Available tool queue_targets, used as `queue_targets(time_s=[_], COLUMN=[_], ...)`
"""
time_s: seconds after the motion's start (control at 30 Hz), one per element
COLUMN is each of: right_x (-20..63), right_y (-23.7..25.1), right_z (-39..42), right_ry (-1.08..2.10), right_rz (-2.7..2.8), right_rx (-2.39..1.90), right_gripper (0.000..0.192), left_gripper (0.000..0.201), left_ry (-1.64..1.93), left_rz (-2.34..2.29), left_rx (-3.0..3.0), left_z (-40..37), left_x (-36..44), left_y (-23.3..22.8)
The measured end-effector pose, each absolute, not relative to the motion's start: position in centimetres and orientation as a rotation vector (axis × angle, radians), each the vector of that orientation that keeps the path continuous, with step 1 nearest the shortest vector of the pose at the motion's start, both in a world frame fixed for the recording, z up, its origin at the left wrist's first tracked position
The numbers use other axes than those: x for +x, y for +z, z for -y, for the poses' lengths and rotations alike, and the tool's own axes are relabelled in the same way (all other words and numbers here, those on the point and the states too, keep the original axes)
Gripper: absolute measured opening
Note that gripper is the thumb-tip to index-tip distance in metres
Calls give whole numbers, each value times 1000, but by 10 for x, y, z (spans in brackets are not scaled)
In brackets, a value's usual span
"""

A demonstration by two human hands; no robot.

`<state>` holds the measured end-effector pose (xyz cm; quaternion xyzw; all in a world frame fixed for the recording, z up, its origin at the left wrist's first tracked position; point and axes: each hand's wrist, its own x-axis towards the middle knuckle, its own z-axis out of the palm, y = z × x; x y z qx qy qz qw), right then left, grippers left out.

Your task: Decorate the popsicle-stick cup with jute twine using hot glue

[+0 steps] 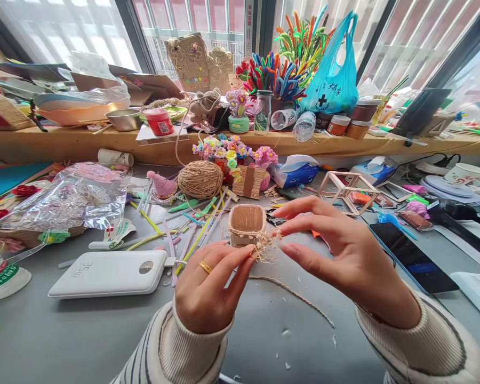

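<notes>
Small twine-wrapped basket [247, 224], on grey tabletop [64, 330] just beyond both hands. Frayed twine tuft [264, 244] at its near corner: pinched by left hand [208, 290], fingers closed on fibres; right hand [344, 256] pinching tuft's other side, remaining fingers spread. Likely light, soft, easily unravelled; best held at strand ends. Twine ball [200, 180] and white power bank [109, 273] nearby.
</notes>
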<state>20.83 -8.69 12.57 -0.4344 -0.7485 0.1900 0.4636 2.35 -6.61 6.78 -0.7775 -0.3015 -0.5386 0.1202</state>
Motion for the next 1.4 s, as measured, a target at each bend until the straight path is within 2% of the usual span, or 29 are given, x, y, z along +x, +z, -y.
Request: queue_targets(time_s=[0.37, 1.4], right_x=[205, 208], right_y=[120, 118], right_z=[83, 81], right_ry=[822, 728], right_rz=[1667, 1812], right_rx=[-1068, -975], right_gripper=[10, 9], left_gripper=[13, 15], left_ry=[-1425, -1393], left_rz=[824, 818], left_rx=[-2148, -2144], left_z=[68, 71], left_x=[23, 22], left_y=[70, 73])
